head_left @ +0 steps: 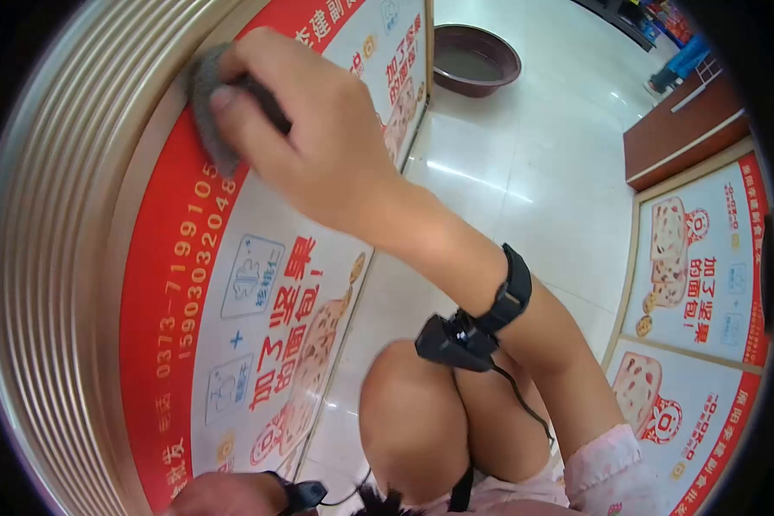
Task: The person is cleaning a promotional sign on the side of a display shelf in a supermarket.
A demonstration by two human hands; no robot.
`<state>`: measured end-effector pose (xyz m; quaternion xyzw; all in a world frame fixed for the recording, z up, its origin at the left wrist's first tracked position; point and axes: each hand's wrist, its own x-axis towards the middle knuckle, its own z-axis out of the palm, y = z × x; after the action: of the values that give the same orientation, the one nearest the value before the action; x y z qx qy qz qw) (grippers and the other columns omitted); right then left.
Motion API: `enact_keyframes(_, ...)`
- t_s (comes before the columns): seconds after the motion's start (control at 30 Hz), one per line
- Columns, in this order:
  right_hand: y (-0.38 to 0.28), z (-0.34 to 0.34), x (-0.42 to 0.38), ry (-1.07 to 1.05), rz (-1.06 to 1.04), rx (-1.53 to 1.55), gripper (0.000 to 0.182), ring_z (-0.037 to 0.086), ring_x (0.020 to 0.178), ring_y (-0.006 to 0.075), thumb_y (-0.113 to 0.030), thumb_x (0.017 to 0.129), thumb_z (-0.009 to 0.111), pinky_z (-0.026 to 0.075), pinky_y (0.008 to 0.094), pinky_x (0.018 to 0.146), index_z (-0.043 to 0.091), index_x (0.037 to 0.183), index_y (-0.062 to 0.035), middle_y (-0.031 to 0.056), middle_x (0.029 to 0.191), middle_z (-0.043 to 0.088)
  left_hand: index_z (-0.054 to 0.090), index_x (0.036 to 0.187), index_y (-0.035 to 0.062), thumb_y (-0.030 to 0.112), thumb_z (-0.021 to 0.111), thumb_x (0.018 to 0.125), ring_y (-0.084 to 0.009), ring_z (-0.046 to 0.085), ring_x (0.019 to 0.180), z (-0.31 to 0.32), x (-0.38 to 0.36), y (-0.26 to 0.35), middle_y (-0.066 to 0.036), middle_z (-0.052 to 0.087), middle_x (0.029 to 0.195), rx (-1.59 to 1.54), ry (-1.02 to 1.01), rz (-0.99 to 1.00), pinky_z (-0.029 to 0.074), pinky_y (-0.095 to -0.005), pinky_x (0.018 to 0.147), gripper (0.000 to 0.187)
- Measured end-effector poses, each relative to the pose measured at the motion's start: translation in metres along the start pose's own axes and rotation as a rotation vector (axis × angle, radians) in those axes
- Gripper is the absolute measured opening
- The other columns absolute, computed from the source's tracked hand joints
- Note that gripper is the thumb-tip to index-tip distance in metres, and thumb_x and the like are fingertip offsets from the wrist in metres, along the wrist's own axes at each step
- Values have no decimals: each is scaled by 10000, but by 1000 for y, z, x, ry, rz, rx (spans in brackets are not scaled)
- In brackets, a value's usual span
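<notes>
My right hand (305, 112) reaches across to the upper left, fingers bent around a grey cloth (206, 112). The cloth is pressed to the red upper band of a printed advertising panel (258, 344), just beside a ridged metallic trim (69, 258). On my right wrist a black strap carries a small camera (460, 340) with a cable. My left hand (228, 496) shows only in part at the bottom edge, close to the lower end of the panel. Its fingers are out of sight, and a black strap is on that wrist.
A dark brown basin (476, 60) holding water stands on the glossy tiled floor (525, 155). To the right are a brown wooden cabinet (684, 129) and more printed panels (688, 267). A person's leg (684, 62) shows at the far upper right, near shelves. My bent knees (413, 413) are below.
</notes>
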<state>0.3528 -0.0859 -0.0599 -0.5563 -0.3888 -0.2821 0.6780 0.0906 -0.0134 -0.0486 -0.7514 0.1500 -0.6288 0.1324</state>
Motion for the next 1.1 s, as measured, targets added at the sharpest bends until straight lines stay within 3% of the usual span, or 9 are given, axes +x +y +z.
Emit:
enact_keyframes(0.17,4,13,-19,25,-39,-84,118,576,587,284,-106,718,638,463,390,513,555,786,-57,93,685,558,559,1048,3,142,472,953,-196,581,790,53,-33,35,-111,604,850,-74,-257,-349,493,-326,663,190)
enact_keyframes(0.27,0,7,-62,-115,21,-107,103,569,558,267,-111,702,634,453,374,483,555,743,-59,81,666,552,485,1193,-10,49,526,908,-188,599,769,70,-30,40,-125,622,887,-132,-550,-533,504,-314,678,294)
enact_keyframes(0.33,-8,4,-76,-209,98,-142,98,569,555,266,-110,700,631,451,376,481,554,730,-57,81,654,547,438,1273,-52,-26,507,911,-192,628,872,84,-22,50,-162,616,1010,-292,-616,-1158,524,-302,783,369)
enact_keyframes(0.43,-15,9,-62,-92,157,7,73,548,512,258,-82,715,622,432,354,469,555,726,-58,85,611,529,389,1321,-65,-33,522,913,-153,624,926,98,-3,49,-161,628,1035,-302,-679,-1338,497,-269,830,430)
enact_keyframes(0.57,-21,32,-8,147,83,72,86,551,542,274,-91,677,621,439,377,478,547,714,-70,81,616,532,377,1320,-75,-13,548,912,-132,631,895,114,0,48,-134,644,989,-298,-505,-1098,493,-245,784,447)
enact_keyframes(0.63,-10,31,-18,175,-39,44,87,534,519,272,-84,670,622,441,373,480,541,699,-77,74,604,532,386,1299,-80,-10,555,910,-131,623,889,119,0,49,-135,644,992,-372,-455,-1170,488,-246,791,430)
enact_keyframes(0.73,0,18,-40,59,4,25,73,528,498,248,-66,671,625,436,340,474,560,704,-61,80,590,519,390,1279,-71,-9,538,917,-143,625,863,116,-9,57,-131,644,972,-377,-723,-1202,488,-244,778,395)
enact_keyframes(0.93,27,2,-101,-129,101,-69,68,531,513,240,-51,678,623,421,317,468,574,725,-42,94,619,519,426,1220,-60,67,500,946,-229,646,962,113,-44,69,-193,615,1049,-670,-602,-1467,525,-325,811,311)
enact_keyframes(1.1,16,2,-79,-161,-91,-35,74,557,541,211,-69,718,639,432,317,471,580,763,-78,54,654,551,393,1249,-62,71,500,950,-261,575,1102,102,-59,69,-207,468,1276,-631,-540,-1350,495,-341,884,344)
